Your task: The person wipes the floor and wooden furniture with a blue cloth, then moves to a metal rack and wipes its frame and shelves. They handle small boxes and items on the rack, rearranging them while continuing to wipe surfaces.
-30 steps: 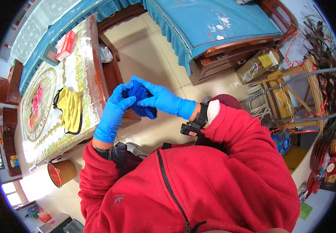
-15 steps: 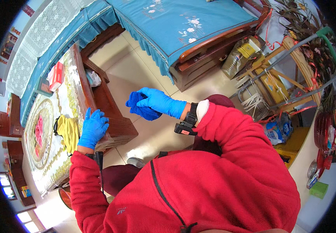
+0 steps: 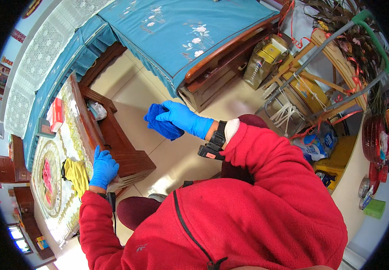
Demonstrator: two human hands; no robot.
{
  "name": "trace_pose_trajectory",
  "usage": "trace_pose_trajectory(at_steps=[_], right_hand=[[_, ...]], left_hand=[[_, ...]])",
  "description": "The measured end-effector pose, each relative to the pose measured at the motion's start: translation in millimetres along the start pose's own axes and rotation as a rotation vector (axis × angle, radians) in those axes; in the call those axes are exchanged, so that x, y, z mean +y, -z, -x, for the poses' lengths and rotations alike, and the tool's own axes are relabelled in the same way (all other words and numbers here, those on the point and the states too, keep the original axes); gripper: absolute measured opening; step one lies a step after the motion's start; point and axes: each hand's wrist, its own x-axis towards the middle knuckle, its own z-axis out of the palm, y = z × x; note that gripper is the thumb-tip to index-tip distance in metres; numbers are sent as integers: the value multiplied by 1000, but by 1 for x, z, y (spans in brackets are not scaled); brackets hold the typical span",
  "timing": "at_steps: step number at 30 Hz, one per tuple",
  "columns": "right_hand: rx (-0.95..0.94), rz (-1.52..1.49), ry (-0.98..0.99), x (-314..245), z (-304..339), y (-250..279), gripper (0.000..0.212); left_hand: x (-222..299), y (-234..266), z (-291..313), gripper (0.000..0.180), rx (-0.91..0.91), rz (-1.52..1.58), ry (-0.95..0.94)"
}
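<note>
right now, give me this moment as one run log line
left hand: at table edge, holding nothing | right hand: gripping bunched blue cloth | on table: yellow fabric item, red box

Left of the right hand's (image 3: 186, 119) grip is a table (image 3: 71, 135) with brown wooden sides and a pale cover, patterned with a large rose inside an oval (flat decoration, not an object). Directly on that cover lies a yellow cloth item (image 3: 76, 174) with dark edging, left of the grip and nearer the person. A red box (image 3: 57, 114) sits farther left, about level with the grip, with a small teal box (image 3: 45, 128) just beside it. Below the grip is the floor (image 3: 131, 105), pale and tiled. Right of the grip and beyond it, a yellow-topped box (image 3: 266, 58) stands on the tiles.
</note>
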Motion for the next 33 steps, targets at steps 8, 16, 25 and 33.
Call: trace_pose_trajectory(at_steps=[8,16,25,33], right_hand=[[103,7,-49,-3,3,42,41],[134,-494,16,-16,9,78,31],[96,-711,114,-18,6,81,30],[114,-870,159,-27,19,93,30]], left_hand=[[4,6,3,30,176,39,-40],[5,1,3,30,178,58,-7],[0,-16,2,30,215,61,25],[-4,-25,-1,32,144,12,56]])
